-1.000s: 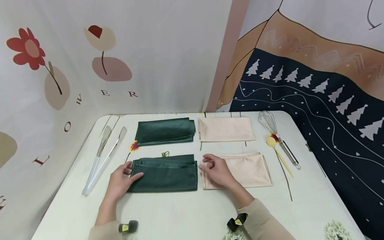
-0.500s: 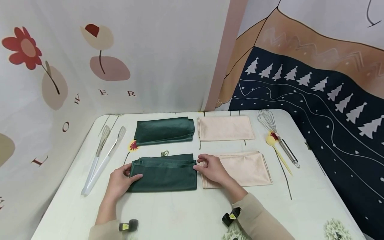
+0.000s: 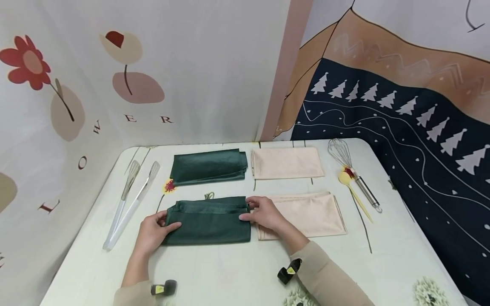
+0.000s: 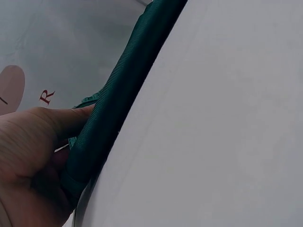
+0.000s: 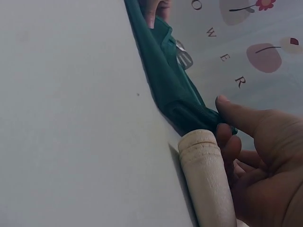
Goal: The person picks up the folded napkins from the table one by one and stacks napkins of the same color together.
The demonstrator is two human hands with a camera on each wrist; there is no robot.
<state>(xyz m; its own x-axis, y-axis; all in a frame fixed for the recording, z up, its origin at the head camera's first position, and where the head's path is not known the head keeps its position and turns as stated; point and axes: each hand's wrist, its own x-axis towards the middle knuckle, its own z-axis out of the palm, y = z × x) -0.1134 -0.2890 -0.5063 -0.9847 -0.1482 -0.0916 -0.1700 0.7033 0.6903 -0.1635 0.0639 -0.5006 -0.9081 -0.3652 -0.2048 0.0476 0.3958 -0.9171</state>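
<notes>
The near green cloth [image 3: 208, 229] lies folded on the tabletop [image 3: 218, 272], a hand at each short edge. At its left edge, the left hand [image 3: 150, 233] has a narrow grip, thumb on top and fingers round the side, holding the cloth. The right hand [image 3: 266, 213] pinches the upper right corner in a similarly narrow grip, reaching over the left end of the near pink cloth [image 3: 311, 216].

Only a thin gap parts these two cloths. A strip of tabletop separates the near green cloth from the far green cloth [image 3: 208, 166], and another runs before the far pink cloth [image 3: 288, 163]. In front, a broad pale stretch reaches down between the sleeves; to the left there is room before two clear-handled utensils [image 3: 119, 225]. The whisk [image 3: 365, 191] and yellow spoon [image 3: 345, 179] lie well apart at the right.

Printed flowers mark the whitish tabletop, whose far corners are rounded. Behind stands a white hanging [image 3: 203, 76] with flowers and letters; at right, a navy panel [image 3: 344, 112] shows white trees.
</notes>
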